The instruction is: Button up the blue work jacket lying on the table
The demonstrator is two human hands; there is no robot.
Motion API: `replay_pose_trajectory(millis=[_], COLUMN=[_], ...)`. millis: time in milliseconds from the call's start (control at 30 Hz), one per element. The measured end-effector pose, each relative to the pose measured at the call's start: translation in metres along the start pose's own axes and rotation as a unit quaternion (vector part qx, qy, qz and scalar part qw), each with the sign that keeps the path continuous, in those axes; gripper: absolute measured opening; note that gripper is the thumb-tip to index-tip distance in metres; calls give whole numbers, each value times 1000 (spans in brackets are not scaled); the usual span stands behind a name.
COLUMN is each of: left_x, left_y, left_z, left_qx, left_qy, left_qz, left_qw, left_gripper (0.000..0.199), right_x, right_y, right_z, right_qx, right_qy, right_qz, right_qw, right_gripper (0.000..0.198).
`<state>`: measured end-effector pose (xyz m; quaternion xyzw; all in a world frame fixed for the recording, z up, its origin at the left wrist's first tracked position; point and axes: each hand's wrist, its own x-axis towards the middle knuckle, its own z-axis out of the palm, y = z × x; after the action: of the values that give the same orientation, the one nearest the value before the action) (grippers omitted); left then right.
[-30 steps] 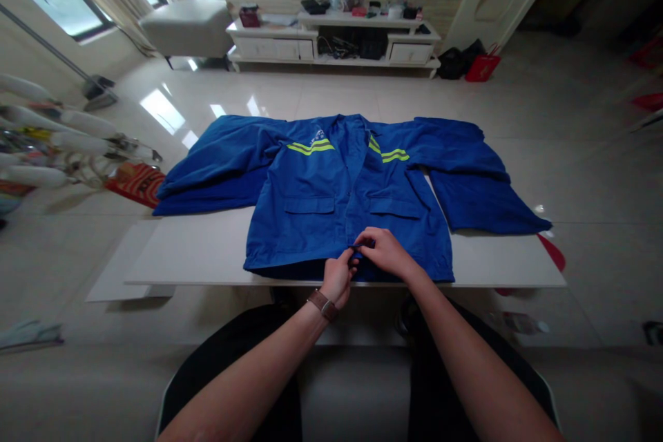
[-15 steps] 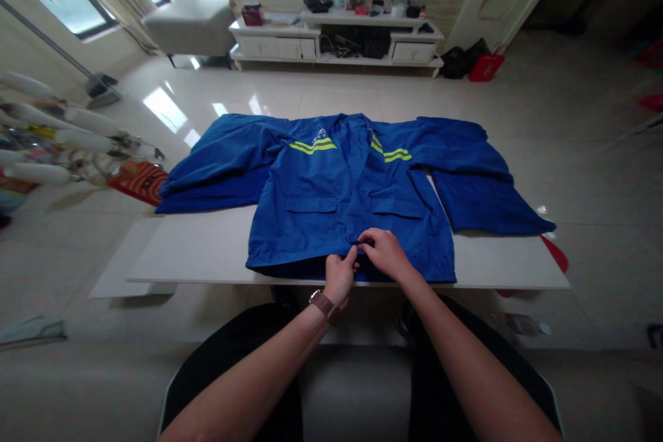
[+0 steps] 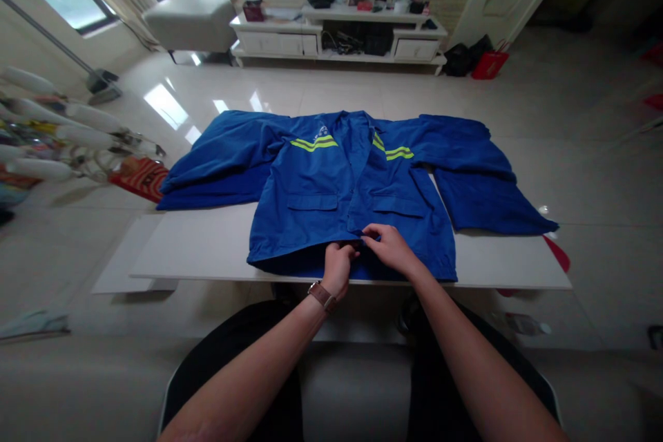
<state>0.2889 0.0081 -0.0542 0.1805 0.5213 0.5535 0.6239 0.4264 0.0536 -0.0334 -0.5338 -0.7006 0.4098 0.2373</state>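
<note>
A blue work jacket (image 3: 311,176) with yellow stripes across the chest lies front up on a white table (image 3: 202,245), its sleeves spread to both sides. The collar is at the far side and the hem faces me. At the middle of the hem, my right hand (image 3: 388,247) pinches the lower corner of the front edge. Just left of it, my left hand (image 3: 339,268), with a brown-strapped watch on the wrist, is closed at the lifted hem. Its fingertips are partly inside the opening, so the exact bit of cloth between them is hidden.
A red patterned bag (image 3: 139,178) and a rack with white rollers (image 3: 41,131) stand at the left. Across the tiled floor is a white TV cabinet (image 3: 280,43) with things on top. A grey stool (image 3: 189,17) and a red bag (image 3: 489,64) flank it.
The jacket's hem at the middle has been raised a little, and its opening shows wider. My left fingertips have moved from the front edge to just under the hem.
</note>
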Motion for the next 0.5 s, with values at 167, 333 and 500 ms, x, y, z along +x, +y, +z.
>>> replay_pose_trajectory(millis=[167,333,500], left_x=[0,2,2], left_y=[0,-2,-3], left_z=[-1,-4,-3], left_qx=[26,-1,-1], left_qy=[30,5,33], left_qz=[9,22,-6], left_qw=[999,1000,999], left_gripper=[32,35,42], right_x=[-4,-7,-6], right_y=[-5,-12,-12], right_z=[0,0,1], right_qx=[33,3,2], right_qy=[-1,9,38], right_qz=[-68,-146,-91], right_qw=[997,989,995], right_gripper=[31,23,15])
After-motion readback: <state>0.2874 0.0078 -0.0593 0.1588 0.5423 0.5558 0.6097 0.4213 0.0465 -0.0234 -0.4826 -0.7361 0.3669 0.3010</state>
